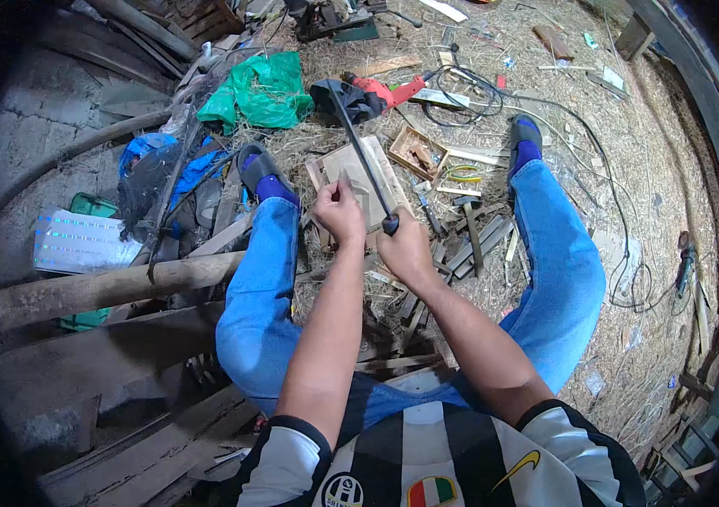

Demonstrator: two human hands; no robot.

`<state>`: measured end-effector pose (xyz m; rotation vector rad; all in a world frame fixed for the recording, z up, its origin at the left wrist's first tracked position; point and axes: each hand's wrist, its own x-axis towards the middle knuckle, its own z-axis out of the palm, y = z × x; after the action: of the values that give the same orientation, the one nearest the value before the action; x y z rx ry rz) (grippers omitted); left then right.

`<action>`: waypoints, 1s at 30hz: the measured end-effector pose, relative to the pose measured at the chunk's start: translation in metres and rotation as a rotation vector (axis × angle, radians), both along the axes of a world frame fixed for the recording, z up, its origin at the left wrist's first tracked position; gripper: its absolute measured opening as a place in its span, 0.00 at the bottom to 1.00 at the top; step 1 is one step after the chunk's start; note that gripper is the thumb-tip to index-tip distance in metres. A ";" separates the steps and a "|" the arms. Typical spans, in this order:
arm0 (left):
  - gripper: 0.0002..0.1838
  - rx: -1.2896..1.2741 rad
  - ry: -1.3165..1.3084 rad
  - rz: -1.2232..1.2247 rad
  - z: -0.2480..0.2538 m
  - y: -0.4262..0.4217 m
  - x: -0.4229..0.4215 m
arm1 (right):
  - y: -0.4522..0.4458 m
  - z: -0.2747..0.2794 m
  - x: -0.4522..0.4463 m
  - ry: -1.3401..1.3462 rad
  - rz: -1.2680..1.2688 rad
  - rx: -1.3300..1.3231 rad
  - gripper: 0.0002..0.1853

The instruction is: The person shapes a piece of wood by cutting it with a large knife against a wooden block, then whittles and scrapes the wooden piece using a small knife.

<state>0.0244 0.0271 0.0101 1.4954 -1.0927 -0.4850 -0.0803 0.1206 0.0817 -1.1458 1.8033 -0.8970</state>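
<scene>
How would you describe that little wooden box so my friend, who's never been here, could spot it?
Start with the person's blue denim-clad legs, spread apart on straw-strewn ground. Between the feet, just below the red-bodied tool, sits a small, shallow, open wooden box with loose bits inside. Its raised sides set it apart from the flat, pale wooden board to its left.

Both forearms reaching forward

I wear a black-and-white striped shirt (pixel 469 456) with crests and a yellow swoosh, blue jeans (pixel 558 245), purple socks (pixel 528 152), dark slippers (pixel 525 132).
</scene>
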 end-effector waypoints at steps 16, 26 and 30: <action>0.18 0.054 0.075 -0.015 -0.009 -0.001 -0.005 | -0.013 -0.013 -0.002 0.052 0.001 0.025 0.14; 0.19 0.070 0.072 -0.007 0.008 0.002 -0.007 | -0.012 0.007 -0.006 -0.001 -0.008 0.026 0.10; 0.18 0.031 0.045 -0.008 0.013 0.003 -0.013 | -0.009 -0.021 0.002 -0.028 -0.028 0.032 0.12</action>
<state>0.0114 0.0304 0.0229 1.5011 -1.0611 -0.5410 -0.0779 0.1120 0.0611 -1.0848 1.8084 -0.8931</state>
